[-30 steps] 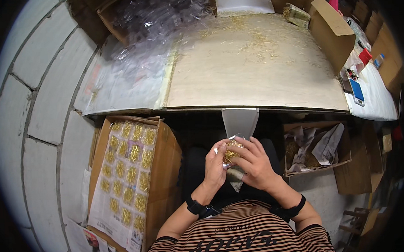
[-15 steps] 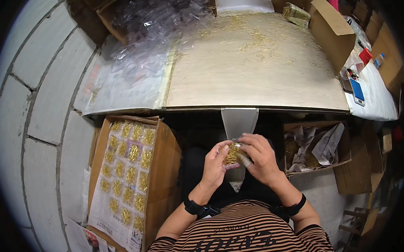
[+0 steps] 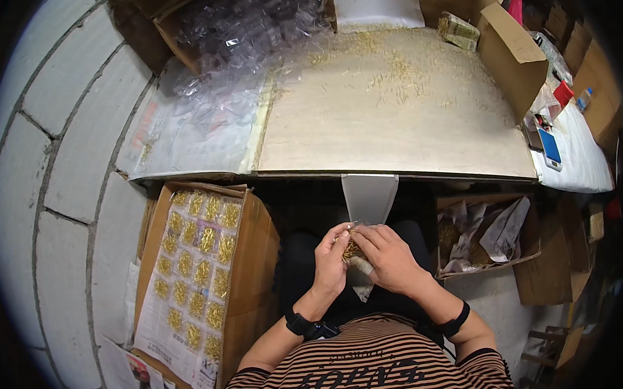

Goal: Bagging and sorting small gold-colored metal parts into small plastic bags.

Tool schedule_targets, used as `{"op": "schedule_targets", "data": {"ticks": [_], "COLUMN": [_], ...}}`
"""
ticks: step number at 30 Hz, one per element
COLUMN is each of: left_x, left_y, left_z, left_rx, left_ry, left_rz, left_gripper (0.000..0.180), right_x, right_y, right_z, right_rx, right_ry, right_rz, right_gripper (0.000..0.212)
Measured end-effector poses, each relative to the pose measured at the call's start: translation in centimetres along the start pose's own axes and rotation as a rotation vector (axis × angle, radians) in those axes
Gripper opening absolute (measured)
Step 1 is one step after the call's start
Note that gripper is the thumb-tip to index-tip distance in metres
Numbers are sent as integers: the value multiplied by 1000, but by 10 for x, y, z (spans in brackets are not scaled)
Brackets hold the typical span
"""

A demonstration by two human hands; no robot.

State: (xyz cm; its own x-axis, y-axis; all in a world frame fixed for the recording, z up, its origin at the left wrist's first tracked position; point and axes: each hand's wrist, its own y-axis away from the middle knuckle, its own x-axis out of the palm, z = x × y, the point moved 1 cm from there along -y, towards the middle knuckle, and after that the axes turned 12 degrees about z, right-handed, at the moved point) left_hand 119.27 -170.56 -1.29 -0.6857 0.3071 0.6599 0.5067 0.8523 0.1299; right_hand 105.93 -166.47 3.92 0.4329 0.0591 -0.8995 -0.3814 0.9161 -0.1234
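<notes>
judging by the near-left cardboard box, already layered with filled packets of gold pieces, much packing looks done, while loose gold pins scattered across the far table suggest plenty left. both hands meet over the lap: the left hand and right hand are closed together around a small bundle of gold pins, wrists bent inward.

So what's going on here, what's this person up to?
A seated person holds a small clump of gold pins between the left hand and right hand, over the lap, below the table. More gold pins lie scattered on the table. An open cardboard box at the person's left holds packed bags of them.
</notes>
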Motion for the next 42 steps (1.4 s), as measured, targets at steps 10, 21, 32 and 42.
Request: {"op": "schedule_targets", "data": {"ticks": [10,21,32,42], "left_x": [12,8,3,0], "left_y": [-4,-7,-13,-9], "left_z": [-12,-9,-11,-21], "left_rx": [-77,-8,-34,-52], "left_ry": [-76,12,32,98], "left_rz": [92,22,108,126], "left_gripper": [23,27,31,46], "right_x": [-12,0,-17,-35], "right_y": [-1,3,-2,-3], "right_z": [-9,-9,-3,-11], "right_rx": [52,-36,-22,37], "right_ry": [-177,71,65,-106], "right_rz": [-235,-154,-6,-245], "right_gripper": [43,46,53,56]}}
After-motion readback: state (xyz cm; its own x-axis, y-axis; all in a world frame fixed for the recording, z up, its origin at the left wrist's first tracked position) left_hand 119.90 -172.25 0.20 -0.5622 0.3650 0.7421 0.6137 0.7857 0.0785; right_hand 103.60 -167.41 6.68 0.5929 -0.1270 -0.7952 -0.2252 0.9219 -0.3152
